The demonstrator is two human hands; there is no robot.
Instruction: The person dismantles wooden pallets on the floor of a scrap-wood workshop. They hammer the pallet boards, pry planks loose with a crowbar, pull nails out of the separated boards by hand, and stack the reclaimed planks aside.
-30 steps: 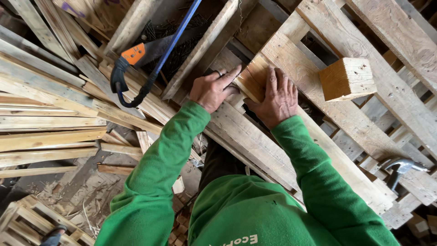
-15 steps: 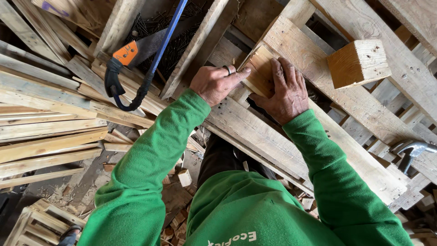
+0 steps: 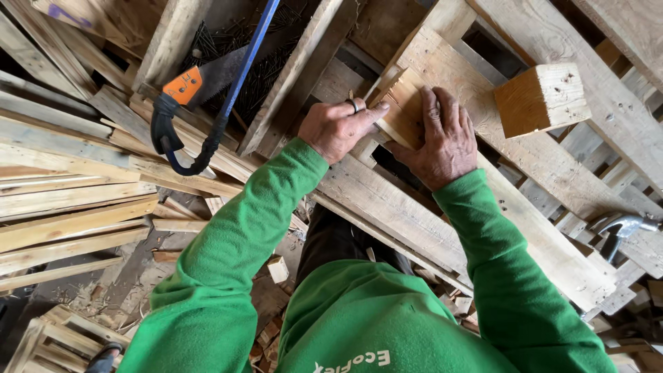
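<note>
A small pale wooden block [image 3: 400, 114], squared and rough-sawn, sits on a broad weathered pallet plank [image 3: 387, 197] near the middle of the view, and both hands are on it. The left hand [image 3: 336, 129], with a dark ring on one finger, has its fingers curled and pinches the block's near corner between thumb and forefinger. The right hand [image 3: 442, 141] lies flat across the block's other side, fingers spread and pressing down rather than closed round it. The block appears seated against the plank, yet no fastener or tool is at it, so the fixing is judged not yet done; only positioning looks under way. A second, larger light wooden block [image 3: 542, 97] already stands on the neighbouring plank to the right, apart from the hands. A hand saw with an orange and black handle [image 3: 181, 103] rests untouched on the boards to the left, crossed by a blue metal bar [image 3: 242, 65]. A steel claw hammer [image 3: 618, 228] lies at the right edge, well apart. Loose slats [image 3: 62, 214] and offcuts lie around.
</note>
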